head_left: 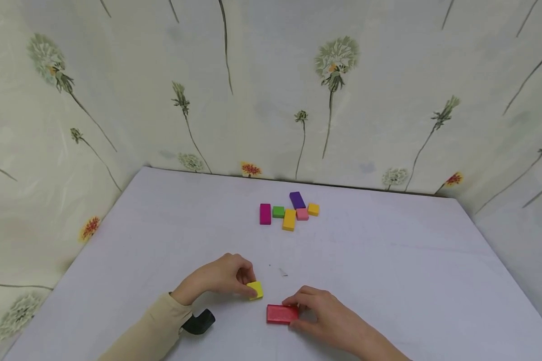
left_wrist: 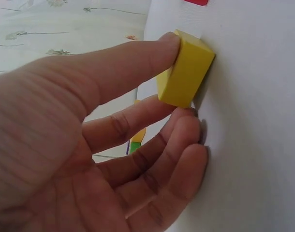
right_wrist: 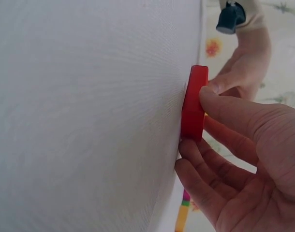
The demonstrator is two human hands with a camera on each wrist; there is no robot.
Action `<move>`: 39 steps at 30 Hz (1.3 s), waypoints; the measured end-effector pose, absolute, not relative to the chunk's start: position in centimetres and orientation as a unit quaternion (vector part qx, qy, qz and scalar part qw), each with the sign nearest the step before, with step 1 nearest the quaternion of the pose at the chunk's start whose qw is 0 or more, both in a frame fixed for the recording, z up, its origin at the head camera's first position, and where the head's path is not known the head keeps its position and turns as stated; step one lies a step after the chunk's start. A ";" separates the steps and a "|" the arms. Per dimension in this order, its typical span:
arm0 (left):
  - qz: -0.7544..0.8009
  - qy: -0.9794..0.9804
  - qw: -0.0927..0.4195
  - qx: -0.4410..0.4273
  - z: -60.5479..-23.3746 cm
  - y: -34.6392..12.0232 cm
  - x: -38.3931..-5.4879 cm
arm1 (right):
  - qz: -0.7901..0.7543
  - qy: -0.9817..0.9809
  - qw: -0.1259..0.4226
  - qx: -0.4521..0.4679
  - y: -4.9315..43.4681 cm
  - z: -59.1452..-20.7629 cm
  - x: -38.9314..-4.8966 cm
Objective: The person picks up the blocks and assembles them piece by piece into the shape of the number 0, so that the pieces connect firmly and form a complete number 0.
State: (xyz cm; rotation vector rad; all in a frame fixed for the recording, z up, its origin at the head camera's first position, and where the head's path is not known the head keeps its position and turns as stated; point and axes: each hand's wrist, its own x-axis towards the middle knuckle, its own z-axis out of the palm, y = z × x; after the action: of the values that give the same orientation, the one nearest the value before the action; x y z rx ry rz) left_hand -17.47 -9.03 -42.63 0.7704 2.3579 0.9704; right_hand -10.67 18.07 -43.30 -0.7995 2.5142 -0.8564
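Note:
My left hand (head_left: 228,275) pinches a small yellow block (head_left: 255,290) between thumb and fingers, low over the white table. In the left wrist view the yellow block (left_wrist: 187,70) is close to the tabletop, its lower edge at or near the surface. To the right and nearer to me, my right hand (head_left: 327,318) grips the right end of a flat red rectangular block (head_left: 281,314). The right wrist view shows the thumb on one side of the red block (right_wrist: 195,104) and fingers at the other. The two blocks are apart.
Farther back lies a loose group of blocks: magenta (head_left: 265,214), green (head_left: 278,211), orange-yellow (head_left: 289,220), purple (head_left: 297,200), pink (head_left: 302,214) and a small orange one (head_left: 313,209). A black device (head_left: 199,322) is at the left wrist. Flower-patterned cloth (head_left: 271,100) surrounds the table (head_left: 411,281).

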 end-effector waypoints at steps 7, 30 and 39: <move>0.350 0.861 0.237 0.284 -42.9 -9.1 -17.7 | -0.303 0.892 0.172 -0.288 18.1 -43.3 -10.6; 0.330 0.857 0.265 0.294 -42.9 -8.5 -17.0 | -0.313 0.887 0.171 -0.292 18.2 -43.4 -10.6; 0.325 0.857 0.266 0.298 -43.1 -8.5 -17.1 | -0.310 0.890 0.178 -0.285 18.2 -43.4 -10.6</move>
State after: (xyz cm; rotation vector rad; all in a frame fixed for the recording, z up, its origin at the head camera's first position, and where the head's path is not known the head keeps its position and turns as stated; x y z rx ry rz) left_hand -17.13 -8.51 -43.08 0.8045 2.3148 0.8781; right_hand -10.63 18.21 -43.37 -0.8055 2.5163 -0.8760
